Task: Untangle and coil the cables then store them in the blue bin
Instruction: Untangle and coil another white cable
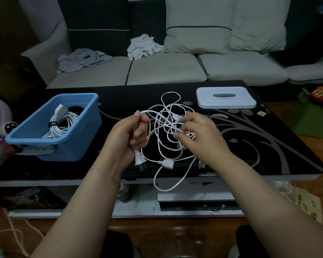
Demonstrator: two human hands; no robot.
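Gripping tangled white cable (168, 127), both hands, left (127, 135) and right (199, 133), over black table (268, 146); blue bin (63, 146) left, sofa (166, 69) behind.

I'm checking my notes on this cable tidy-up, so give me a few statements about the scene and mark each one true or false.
1. The blue plastic bin already holds a coiled white cable. True.
2. The white rectangular lid sits on the bin. False: it lies apart on the black patterned table.
3. The left hand is closed on the tangled white cable. True.
4. The white two-pin plug is inside the bin. False: it hangs below the left hand.
5. The right hand rests empty. False: its fingers pinch the tangle.
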